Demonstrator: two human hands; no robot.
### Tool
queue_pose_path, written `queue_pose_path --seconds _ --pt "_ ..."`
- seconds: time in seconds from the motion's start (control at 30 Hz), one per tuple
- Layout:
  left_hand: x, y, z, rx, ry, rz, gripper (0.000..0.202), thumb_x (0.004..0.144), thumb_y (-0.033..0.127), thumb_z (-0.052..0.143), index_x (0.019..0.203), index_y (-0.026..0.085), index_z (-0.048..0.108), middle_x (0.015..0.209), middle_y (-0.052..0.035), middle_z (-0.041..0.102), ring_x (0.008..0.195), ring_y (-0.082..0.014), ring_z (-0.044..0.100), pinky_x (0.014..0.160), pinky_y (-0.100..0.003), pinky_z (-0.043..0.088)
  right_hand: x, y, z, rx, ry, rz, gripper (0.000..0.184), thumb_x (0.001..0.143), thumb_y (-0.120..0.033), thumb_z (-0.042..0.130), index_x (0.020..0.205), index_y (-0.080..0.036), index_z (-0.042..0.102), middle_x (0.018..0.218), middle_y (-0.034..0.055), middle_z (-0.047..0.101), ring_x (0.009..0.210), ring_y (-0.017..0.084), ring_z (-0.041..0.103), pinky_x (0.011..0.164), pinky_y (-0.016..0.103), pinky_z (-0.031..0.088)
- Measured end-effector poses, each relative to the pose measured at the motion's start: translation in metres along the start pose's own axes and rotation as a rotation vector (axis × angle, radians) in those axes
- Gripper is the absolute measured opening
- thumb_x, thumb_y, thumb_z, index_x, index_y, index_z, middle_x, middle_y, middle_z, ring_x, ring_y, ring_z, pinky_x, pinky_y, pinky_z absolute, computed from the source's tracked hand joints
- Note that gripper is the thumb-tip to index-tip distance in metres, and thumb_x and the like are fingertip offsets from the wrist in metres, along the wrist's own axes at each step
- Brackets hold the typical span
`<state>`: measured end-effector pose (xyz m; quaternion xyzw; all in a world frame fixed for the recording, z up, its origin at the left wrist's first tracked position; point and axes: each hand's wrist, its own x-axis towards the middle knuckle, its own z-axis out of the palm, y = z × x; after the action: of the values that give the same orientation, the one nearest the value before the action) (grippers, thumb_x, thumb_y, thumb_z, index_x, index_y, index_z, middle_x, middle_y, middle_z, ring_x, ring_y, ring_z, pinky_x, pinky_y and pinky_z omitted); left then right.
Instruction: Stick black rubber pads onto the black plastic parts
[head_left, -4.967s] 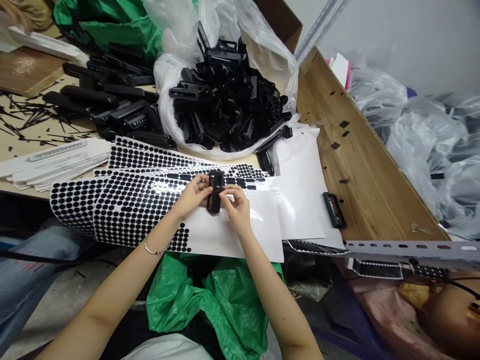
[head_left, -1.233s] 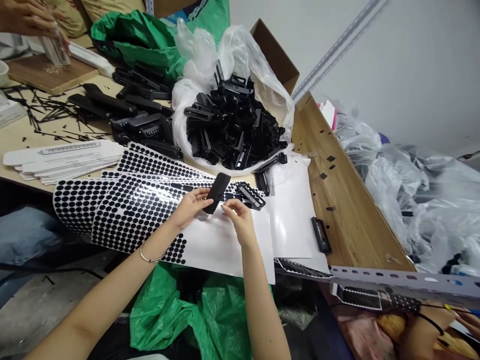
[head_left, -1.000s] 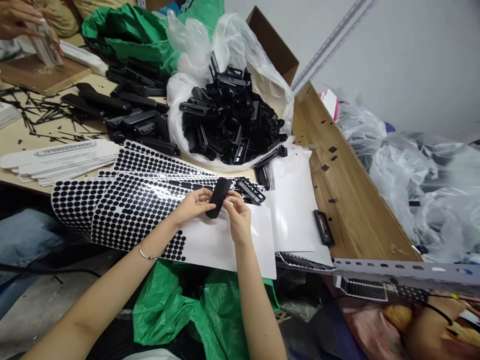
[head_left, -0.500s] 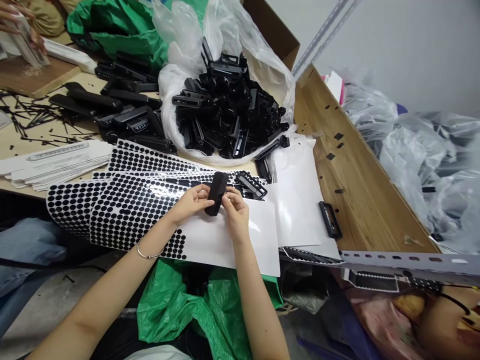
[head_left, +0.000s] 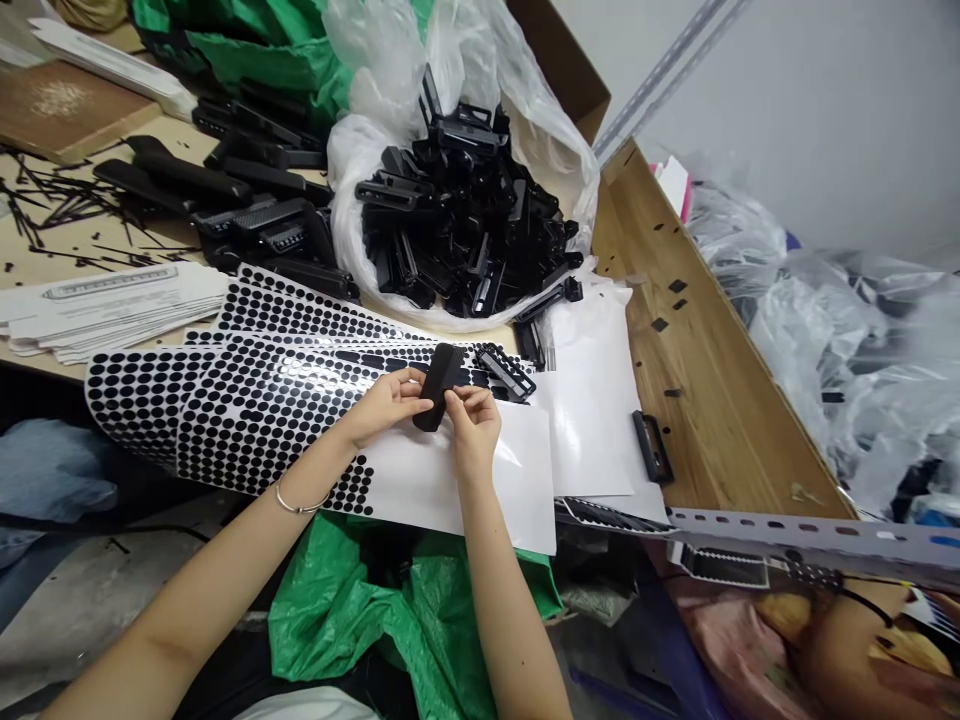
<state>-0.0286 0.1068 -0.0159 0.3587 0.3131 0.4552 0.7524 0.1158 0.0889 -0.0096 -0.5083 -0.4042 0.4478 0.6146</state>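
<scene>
Both of my hands hold one small black plastic part [head_left: 438,384] above white sticker sheets [head_left: 247,410] covered with black round dots. My left hand [head_left: 385,406] grips the part from the left, its fingers curled round it. My right hand [head_left: 472,424] pinches the part's lower right side with its fingertips pressed together. A silver bracelet circles my left wrist. Another black part [head_left: 506,368] lies on the sheets just right of my hands.
A clear plastic bag [head_left: 420,90] heaped with black parts [head_left: 465,230] sits behind the sheets. Longer black pieces [head_left: 225,200] and white leaflets [head_left: 105,310] lie at the left. A wooden board [head_left: 697,380] slopes at right, carrying one black part [head_left: 651,447]. Green bags [head_left: 390,620] lie below.
The part stays in both hands, tilted the same way; my right fingertips have shifted slightly on its lower end. The view has drifted a little. The other person's hands at far left have left the view.
</scene>
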Motion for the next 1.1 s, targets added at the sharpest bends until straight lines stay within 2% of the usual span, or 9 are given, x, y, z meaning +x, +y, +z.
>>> queue_pose_path --seconds 0.13,0.27,0.37,0.43,0.53,0.67,0.9,1.0,1.1 --pt "-0.002 0.003 0.003 0.059 -0.051 -0.012 0.031 0.067 0.023 0.082 0.09 0.017 0.063 0.086 -0.0038 0.072 0.082 -0.0183 0.068 0.078 -0.032 0.053 -0.003 0.002 0.003 0.049 -0.106 0.099 0.039 0.065 -0.034 0.081 0.095 -0.024 0.058 0.098 0.0013 0.067 0.092 0.017 0.065 0.09 0.035 0.05" --pt "-0.001 0.002 0.004 0.116 -0.042 0.006 0.031 0.066 0.022 0.082 0.089 0.018 0.063 0.086 -0.0029 0.071 0.085 -0.0184 0.067 0.079 -0.031 0.052 -0.002 -0.001 0.003 0.008 -0.219 0.131 0.035 0.069 -0.041 0.077 0.096 -0.023 0.062 0.101 0.0031 0.071 0.099 0.02 0.066 0.094 0.035 0.049" --pt "0.0 -0.001 0.002 0.095 -0.022 0.014 0.034 0.065 0.023 0.083 0.091 0.018 0.061 0.089 -0.0035 0.07 0.09 -0.0196 0.067 0.082 -0.032 0.052 0.011 -0.008 -0.012 -0.185 -0.327 0.085 0.031 0.076 -0.046 0.07 0.099 -0.025 0.065 0.104 0.0032 0.071 0.1 0.022 0.065 0.092 0.037 0.05" --pt "0.0 -0.001 0.001 0.063 -0.005 0.005 0.037 0.065 0.025 0.083 0.093 0.018 0.06 0.091 -0.0038 0.07 0.091 -0.0194 0.067 0.083 -0.033 0.053 0.025 -0.014 -0.032 -0.462 -0.276 -0.031 0.025 0.085 -0.046 0.059 0.096 -0.025 0.068 0.102 0.0048 0.071 0.1 0.024 0.062 0.093 0.04 0.048" --pt "0.0 -0.001 0.0 0.032 0.011 -0.007 0.037 0.067 0.029 0.083 0.093 0.018 0.058 0.092 -0.0038 0.069 0.085 -0.0184 0.067 0.079 -0.033 0.054 0.044 -0.019 -0.068 -0.867 -0.076 -0.18 0.021 0.087 -0.034 0.054 0.088 -0.022 0.071 0.103 0.0106 0.067 0.103 0.028 0.056 0.098 0.048 0.042" --pt "0.0 0.0 0.001 0.044 -0.001 -0.002 0.038 0.066 0.029 0.083 0.093 0.019 0.058 0.091 -0.0042 0.069 0.084 -0.0178 0.067 0.076 -0.031 0.055 0.054 -0.015 -0.096 -0.959 -0.008 -0.213 0.021 0.083 -0.023 0.054 0.094 -0.021 0.071 0.11 0.0128 0.061 0.105 0.03 0.051 0.099 0.052 0.038" --pt "-0.002 0.001 0.004 0.048 0.009 0.0 0.04 0.064 0.031 0.085 0.091 0.018 0.058 0.086 -0.0023 0.068 0.081 -0.0167 0.067 0.074 -0.029 0.056 0.056 -0.003 -0.089 -0.946 0.023 -0.153 0.015 0.082 -0.02 0.052 0.088 -0.021 0.066 0.105 0.0105 0.057 0.104 0.027 0.051 0.099 0.052 0.037" --pt "-0.004 0.002 0.005 0.05 0.008 -0.005 0.04 0.065 0.032 0.084 0.092 0.018 0.058 0.088 -0.0034 0.069 0.082 -0.0181 0.068 0.075 -0.031 0.056 0.062 -0.015 -0.087 -0.895 0.046 -0.133 0.004 0.079 -0.023 0.058 0.076 -0.021 0.061 0.098 0.0085 0.054 0.097 0.026 0.052 0.094 0.051 0.041" --pt "-0.004 0.0 0.003 0.027 0.01 0.007 0.038 0.067 0.031 0.082 0.093 0.018 0.058 0.091 -0.0037 0.069 0.085 -0.0182 0.068 0.077 -0.032 0.056 0.057 -0.036 -0.083 -0.814 0.054 -0.176 0.013 0.081 -0.031 0.058 0.074 -0.021 0.059 0.101 0.0085 0.051 0.097 0.023 0.053 0.087 0.042 0.048"
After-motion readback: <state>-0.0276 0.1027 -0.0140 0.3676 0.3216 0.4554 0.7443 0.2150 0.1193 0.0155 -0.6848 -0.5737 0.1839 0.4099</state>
